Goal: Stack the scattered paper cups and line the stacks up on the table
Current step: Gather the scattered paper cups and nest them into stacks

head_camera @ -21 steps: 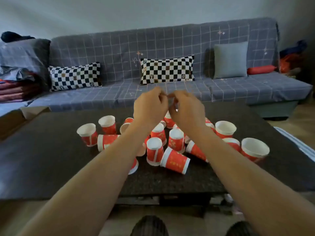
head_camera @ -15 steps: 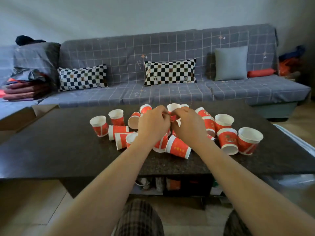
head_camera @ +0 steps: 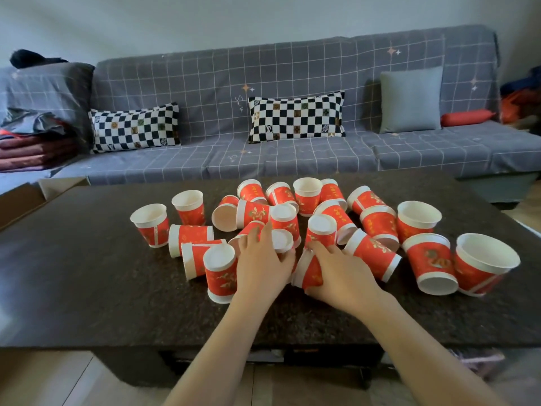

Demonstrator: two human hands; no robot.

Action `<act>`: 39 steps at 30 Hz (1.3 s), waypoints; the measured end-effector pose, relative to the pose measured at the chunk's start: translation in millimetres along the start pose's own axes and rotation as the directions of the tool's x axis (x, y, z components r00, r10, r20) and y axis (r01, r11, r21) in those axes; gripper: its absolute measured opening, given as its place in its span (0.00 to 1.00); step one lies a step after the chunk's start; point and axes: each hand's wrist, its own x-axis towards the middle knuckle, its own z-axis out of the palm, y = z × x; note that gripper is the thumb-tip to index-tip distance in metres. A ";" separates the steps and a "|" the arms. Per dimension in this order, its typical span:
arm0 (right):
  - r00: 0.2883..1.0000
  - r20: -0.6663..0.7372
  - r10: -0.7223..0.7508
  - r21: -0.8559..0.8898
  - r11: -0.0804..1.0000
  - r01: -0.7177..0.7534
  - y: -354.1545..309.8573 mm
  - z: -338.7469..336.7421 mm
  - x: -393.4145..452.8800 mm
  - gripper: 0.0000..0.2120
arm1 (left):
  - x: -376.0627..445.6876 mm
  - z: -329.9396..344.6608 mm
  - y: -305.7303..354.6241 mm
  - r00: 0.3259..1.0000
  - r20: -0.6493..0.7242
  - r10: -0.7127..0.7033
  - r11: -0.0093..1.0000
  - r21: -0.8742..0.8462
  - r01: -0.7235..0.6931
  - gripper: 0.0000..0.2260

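Both hands reach into the near middle of the scattered paper cups [head_camera: 292, 227] on the dark table [head_camera: 73, 273]. The left hand [head_camera: 260, 265] lies spread over a small overturned cup [head_camera: 281, 241], its fingers apart; whether it grips it is hard to tell. The right hand [head_camera: 339, 273] is wrapped around a tipped cup [head_camera: 308, 269] beside the left hand. Just left of the left hand stands an upside-down cup [head_camera: 220, 272]; further right of the right hand are upright and overturned cups.
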 end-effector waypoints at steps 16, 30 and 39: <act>1.000 -0.014 -0.027 0.278 0.960 0.030 29.5 -19.4 -28.3 0.28 | -12.5 4.1 8.8 0.849 0.288 0.443 0.892 -0.044 -0.451 0.40; 0.984 -0.135 0.116 0.257 0.963 -0.079 22.1 -2.5 -25.1 0.34 | -6.8 12.9 44.4 0.956 0.249 0.157 0.866 -0.500 -0.012 0.15; 0.930 -0.211 0.302 0.354 0.910 -0.215 39.9 -18.1 -39.1 0.34 | 38.0 32.7 70.4 0.974 0.177 0.141 0.924 -0.376 -0.066 0.21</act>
